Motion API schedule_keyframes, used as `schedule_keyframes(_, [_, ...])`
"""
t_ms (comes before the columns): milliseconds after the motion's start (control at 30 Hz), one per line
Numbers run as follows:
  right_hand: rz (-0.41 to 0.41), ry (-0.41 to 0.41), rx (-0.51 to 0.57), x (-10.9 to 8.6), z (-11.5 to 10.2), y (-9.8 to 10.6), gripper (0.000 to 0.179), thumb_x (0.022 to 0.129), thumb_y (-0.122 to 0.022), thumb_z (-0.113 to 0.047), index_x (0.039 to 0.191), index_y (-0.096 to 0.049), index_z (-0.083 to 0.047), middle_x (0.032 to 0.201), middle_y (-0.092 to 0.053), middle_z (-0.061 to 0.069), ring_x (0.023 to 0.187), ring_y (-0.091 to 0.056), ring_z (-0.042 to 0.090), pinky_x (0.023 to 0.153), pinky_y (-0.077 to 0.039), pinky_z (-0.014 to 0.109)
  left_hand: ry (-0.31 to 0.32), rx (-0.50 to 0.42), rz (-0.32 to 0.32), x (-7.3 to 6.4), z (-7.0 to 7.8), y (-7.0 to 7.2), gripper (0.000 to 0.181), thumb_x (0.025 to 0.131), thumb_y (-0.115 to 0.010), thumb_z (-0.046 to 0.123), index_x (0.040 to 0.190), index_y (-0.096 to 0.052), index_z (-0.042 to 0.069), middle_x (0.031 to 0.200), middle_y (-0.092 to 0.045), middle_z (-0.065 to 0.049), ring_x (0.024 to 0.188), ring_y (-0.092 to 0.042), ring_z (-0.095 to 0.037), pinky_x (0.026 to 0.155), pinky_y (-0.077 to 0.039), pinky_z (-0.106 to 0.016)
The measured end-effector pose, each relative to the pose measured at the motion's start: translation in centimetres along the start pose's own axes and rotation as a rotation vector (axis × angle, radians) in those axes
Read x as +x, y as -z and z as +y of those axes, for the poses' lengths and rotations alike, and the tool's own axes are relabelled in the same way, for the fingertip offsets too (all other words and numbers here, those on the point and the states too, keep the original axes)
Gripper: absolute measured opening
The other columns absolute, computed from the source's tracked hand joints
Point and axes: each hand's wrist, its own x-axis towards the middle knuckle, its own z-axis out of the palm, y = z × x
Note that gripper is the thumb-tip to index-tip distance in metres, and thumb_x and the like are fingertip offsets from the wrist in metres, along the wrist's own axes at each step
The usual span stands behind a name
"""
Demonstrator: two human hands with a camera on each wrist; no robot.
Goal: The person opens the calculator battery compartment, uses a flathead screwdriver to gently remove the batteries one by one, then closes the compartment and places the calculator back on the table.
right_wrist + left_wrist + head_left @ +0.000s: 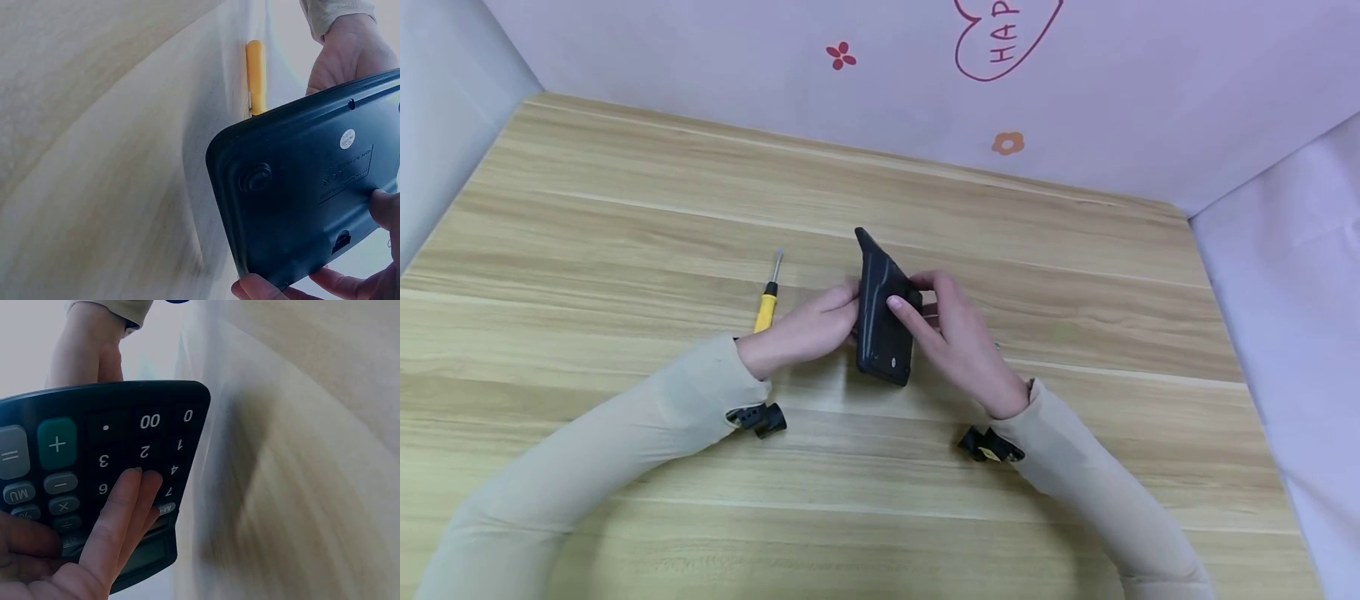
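A dark calculator (883,321) stands tilted between my two hands, above the wooden table. My right hand (958,337) grips it, thumb on the back and fingers at the edge. The right wrist view shows the calculator's back (300,181), with a round white sticker and a round knob-like part near one corner. On the other face, my left hand (820,325) lays its straight fingers (115,519) over the number keys. Part of the display shows below those fingers in the left wrist view.
A yellow-and-black screwdriver (766,308) lies on the wooden table (662,250), beside my left wrist and partly covered by it. White sheets with red and orange drawings (841,56) border the table at the back and sides.
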Motion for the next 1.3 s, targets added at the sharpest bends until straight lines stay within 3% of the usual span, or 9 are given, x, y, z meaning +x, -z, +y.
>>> schedule_keyframes(367, [0.001, -0.01, 0.018, 0.0, 0.0, -0.1, 0.057, 0.098, -0.046, -0.049, 0.133, -0.043, -0.004, 0.133, -0.052, 0.014, 0.104, -0.066, 0.027, 0.087, -0.054, 0.039, 0.024, -0.085, -0.067, 0.3, -0.1, -0.2, 0.049, 0.105, -0.018, 0.019, 0.144, -0.031, -0.009, 0.134, -0.052, -0.027, 0.122, -0.054, -0.034, 0.099, -0.047, -0.042])
schedule_keyframes(600, [0.017, 0.011, 0.051, 0.1, -0.2, -0.1, 0.055, 0.1, -0.04, -0.048, 0.134, -0.043, -0.004, 0.133, -0.053, 0.014, 0.103, -0.067, 0.025, 0.087, -0.053, 0.04, 0.031, -0.108, -0.101, 0.6, -0.1, -0.3, 0.055, 0.106, -0.011, 0.026, 0.141, -0.036, -0.009, 0.13, -0.053, -0.028, 0.116, -0.056, -0.037, 0.1, -0.046, -0.041])
schedule_keyframes(867, [0.042, 0.025, 0.073, 0.1, -0.4, -0.1, 0.05, 0.103, -0.035, -0.044, 0.131, -0.044, -0.003, 0.128, -0.056, 0.013, 0.104, -0.066, 0.024, 0.088, -0.05, 0.039, 0.043, -0.221, -0.132, 0.7, -0.2, -0.3, 0.057, 0.106, -0.01, 0.031, 0.144, -0.032, -0.005, 0.137, -0.047, -0.028, 0.122, -0.052, -0.037, 0.104, -0.043, -0.043])
schedule_keyframes(1033, [0.049, 0.052, 0.077, 0.1, -0.3, -0.1, 0.051, 0.104, -0.03, -0.042, 0.13, -0.044, -0.001, 0.127, -0.056, 0.016, 0.11, -0.059, 0.026, 0.092, -0.046, 0.042, 0.068, -0.272, -0.108, 1.0, -0.3, -0.4, 0.058, 0.104, -0.016, 0.039, 0.144, -0.032, 0.0, 0.137, -0.05, -0.024, 0.12, -0.056, -0.034, 0.097, -0.048, -0.042])
schedule_keyframes(1133, [0.049, 0.07, 0.088, 0.0, -0.1, 0.0, 0.049, 0.104, -0.029, -0.04, 0.128, -0.045, 0.0, 0.123, -0.057, 0.018, 0.11, -0.057, 0.028, 0.093, -0.045, 0.043, 0.081, -0.294, -0.069, 1.1, -0.3, -0.4, 0.059, 0.103, -0.022, 0.042, 0.144, -0.031, 0.0, 0.133, -0.052, -0.024, 0.108, -0.061, -0.031, 0.091, -0.051, -0.039])
schedule_keyframes(1300, [0.015, 0.054, 0.209, -0.2, -0.1, 0.3, 0.048, 0.105, -0.025, -0.037, 0.132, -0.044, -0.002, 0.119, -0.061, 0.018, 0.105, -0.063, 0.027, 0.087, -0.052, 0.042, 0.159, -0.286, 0.003, 1.1, -0.2, -0.3, 0.063, 0.101, -0.032, 0.045, 0.143, -0.025, -0.001, 0.123, -0.052, -0.02, 0.092, -0.06, -0.023, 0.084, -0.053, -0.036])
